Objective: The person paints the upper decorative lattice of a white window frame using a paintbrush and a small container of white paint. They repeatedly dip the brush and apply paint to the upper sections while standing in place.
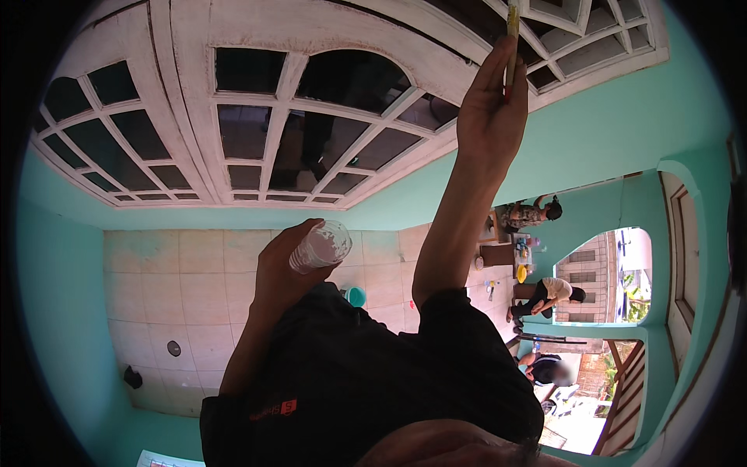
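My left hand [277,268] is wrapped around a clear plastic cup [321,248] at chest height; white paint coats its inside. Stretched up and forward, my right hand [493,114] grips a slim paintbrush [512,29] by its handle. The brush's tip is near the picture's top edge, in front of a white lattice window frame [557,58]; whether it touches the wood I cannot tell. To the left, a white wooden window frame [257,29] with dark glass panes looks patchily painted.
Mint-green wall [613,122] surrounds the windows. Below are a tiled floor [157,292], a teal bucket [355,296] close to me and a dark object [133,377]. At right are a person by the wall [525,215], a seated person [557,289], another person [545,369] and a yellow bowl [521,273].
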`<action>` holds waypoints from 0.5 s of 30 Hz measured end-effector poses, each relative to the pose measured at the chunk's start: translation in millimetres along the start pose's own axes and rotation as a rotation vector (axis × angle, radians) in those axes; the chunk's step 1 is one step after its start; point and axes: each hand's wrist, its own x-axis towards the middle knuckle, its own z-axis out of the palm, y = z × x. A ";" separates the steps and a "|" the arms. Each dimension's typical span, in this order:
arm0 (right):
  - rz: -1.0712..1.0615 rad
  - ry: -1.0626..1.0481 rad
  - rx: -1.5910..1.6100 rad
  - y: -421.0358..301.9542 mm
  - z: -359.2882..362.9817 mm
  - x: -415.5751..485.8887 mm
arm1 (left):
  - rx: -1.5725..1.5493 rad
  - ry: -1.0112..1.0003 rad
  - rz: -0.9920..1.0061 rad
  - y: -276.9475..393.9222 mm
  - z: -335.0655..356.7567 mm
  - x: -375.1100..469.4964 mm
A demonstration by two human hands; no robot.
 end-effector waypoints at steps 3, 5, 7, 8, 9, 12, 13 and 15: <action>0.021 -0.074 0.055 2.5 -1.1 2.2 | -0.001 0.064 0.003 -2.8 0.6 -16.9; 0.078 -0.156 0.077 3.2 2.5 1.0 | -0.023 0.069 -0.035 -2.7 1.5 -25.1; 0.111 -0.162 0.106 4.4 11.8 -2.3 | -0.016 0.064 -0.033 -2.9 0.5 -28.8; 0.116 -0.132 0.118 5.4 16.8 -3.1 | -0.012 0.060 -0.032 -2.9 -0.1 -29.5; 0.122 -0.102 0.132 6.7 21.8 -3.7 | -0.019 0.063 -0.032 -2.4 -0.7 -29.4; 0.115 0.040 0.132 11.7 39.5 -3.4 | -0.025 0.071 -0.046 -0.9 -2.8 -28.4; 0.106 0.064 0.123 14.2 42.5 -1.7 | -0.019 0.072 -0.058 -0.6 -3.6 -28.1; 0.086 0.082 0.104 16.7 41.8 0.0 | -0.020 0.072 -0.088 -1.4 -5.3 -28.9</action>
